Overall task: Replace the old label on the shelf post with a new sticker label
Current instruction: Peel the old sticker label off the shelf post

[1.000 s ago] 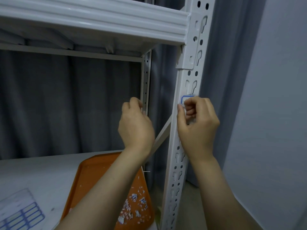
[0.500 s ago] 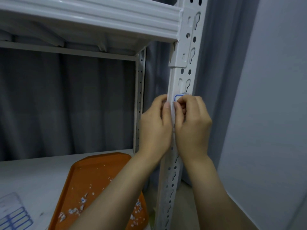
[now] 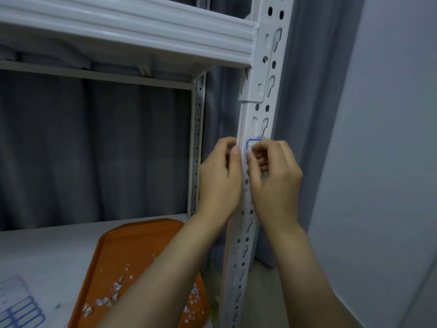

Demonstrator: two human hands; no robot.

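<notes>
A white perforated shelf post (image 3: 259,95) runs down the middle right of the view. A white label with a blue border (image 3: 251,143) sticks on its front face, only its top corner showing. My right hand (image 3: 274,178) has curled fingers over the label, fingertips and thumb working at it. My left hand (image 3: 221,178) grips the post's left edge beside it, thumb against the front face. Whether the label is lifted off the post is hidden by my fingers.
An orange tray (image 3: 123,259) with several torn label scraps (image 3: 111,299) lies on the lower shelf board (image 3: 42,254). A sheet of blue-bordered stickers (image 3: 16,308) lies at the bottom left. Overhead is a white shelf beam (image 3: 127,27). Grey curtain behind, pale wall (image 3: 390,162) to the right.
My left hand moved right from open air and now grips the post beside my right hand. The right hand stayed on the label. The view shifted slightly.
</notes>
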